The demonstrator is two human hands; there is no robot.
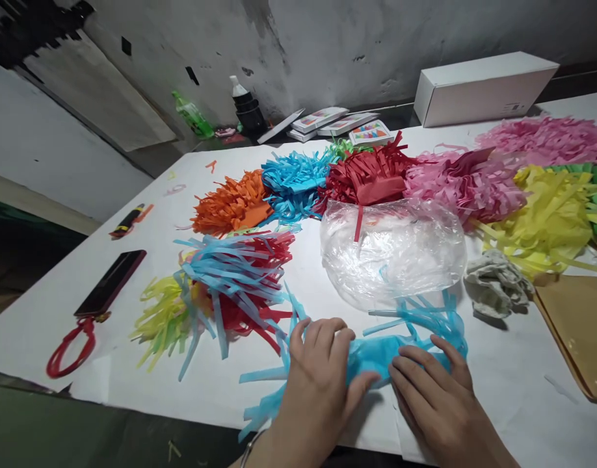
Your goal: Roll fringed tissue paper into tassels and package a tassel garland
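A light-blue tissue paper tassel (374, 356) lies on the white tabletop near the front edge, its cut strips spreading out at both ends. My left hand (322, 370) is curled over its left part, thumb stretched toward the middle. On the right part, the bent fingers of my right hand (430, 383) press the plain uncut band. Both palms hide some of the paper. Just to the left lies a loose heap of blue fringe (225, 266), with red fringe (240, 312) and yellow-green fringe (164, 315) under and beside it.
Behind my hands sits a clear plastic bag (393, 253). Orange (230, 205), red (367, 172), pink (467, 185) and yellow (547, 214) fringe bundles line the back. A phone (112, 283), cutter (127, 221), crumpled cloth (498, 284), brown envelope (581, 325) and white box (484, 91) surround them.
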